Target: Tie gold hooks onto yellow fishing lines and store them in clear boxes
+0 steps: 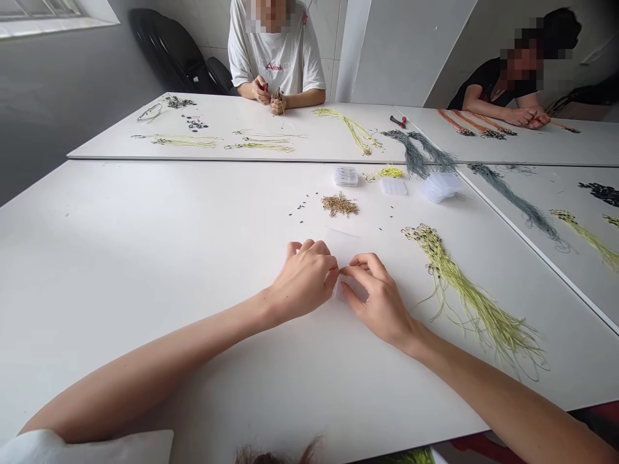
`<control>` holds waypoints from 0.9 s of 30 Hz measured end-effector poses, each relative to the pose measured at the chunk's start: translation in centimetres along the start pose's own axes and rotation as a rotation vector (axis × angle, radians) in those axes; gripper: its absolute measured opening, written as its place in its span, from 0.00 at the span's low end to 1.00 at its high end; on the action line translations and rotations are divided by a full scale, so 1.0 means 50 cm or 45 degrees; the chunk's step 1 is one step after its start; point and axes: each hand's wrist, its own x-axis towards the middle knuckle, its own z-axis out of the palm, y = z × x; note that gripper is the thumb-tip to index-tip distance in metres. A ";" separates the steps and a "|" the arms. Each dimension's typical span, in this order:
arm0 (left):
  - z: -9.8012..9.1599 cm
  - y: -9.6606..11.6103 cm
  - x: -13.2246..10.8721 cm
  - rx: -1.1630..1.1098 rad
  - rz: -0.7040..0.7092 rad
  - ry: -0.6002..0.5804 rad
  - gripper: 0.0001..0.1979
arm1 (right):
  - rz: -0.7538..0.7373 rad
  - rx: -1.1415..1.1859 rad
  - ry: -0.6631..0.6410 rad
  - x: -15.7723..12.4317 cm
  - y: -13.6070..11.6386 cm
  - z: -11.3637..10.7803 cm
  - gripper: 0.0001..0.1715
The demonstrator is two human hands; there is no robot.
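Left side: a broad stretch of white table (145, 258) lets the left hand (305, 274) slide outward flat.
Straight ahead: a heap of gold-coloured pieces (340, 205) blocks a low reach, small dark bits (301, 207) strewn beside it.
Farther on: clear cases (345, 176), crossable from above.
Right side: yellow-green cords (464, 283) lie near the right hand (380, 296), barring a flat sweep.

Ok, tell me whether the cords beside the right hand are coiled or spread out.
Spread out: the cords lie lengthwise on the table, their near ends fanning loosely apart.
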 end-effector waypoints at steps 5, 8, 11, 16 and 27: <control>0.003 -0.003 0.009 -0.108 -0.019 -0.036 0.13 | 0.053 0.068 -0.034 -0.001 0.008 0.001 0.13; 0.003 -0.004 0.013 -0.147 -0.065 -0.051 0.14 | 0.073 0.085 -0.056 0.003 0.006 0.001 0.14; -0.001 -0.002 0.021 -0.128 -0.100 -0.077 0.14 | 0.093 0.103 -0.061 0.007 0.003 0.000 0.14; -0.010 0.003 0.036 -0.056 -0.114 -0.129 0.14 | 0.100 0.125 -0.055 0.010 0.002 0.000 0.13; -0.012 0.008 0.037 -0.058 -0.147 -0.141 0.14 | 0.032 0.136 0.002 0.005 0.010 0.001 0.12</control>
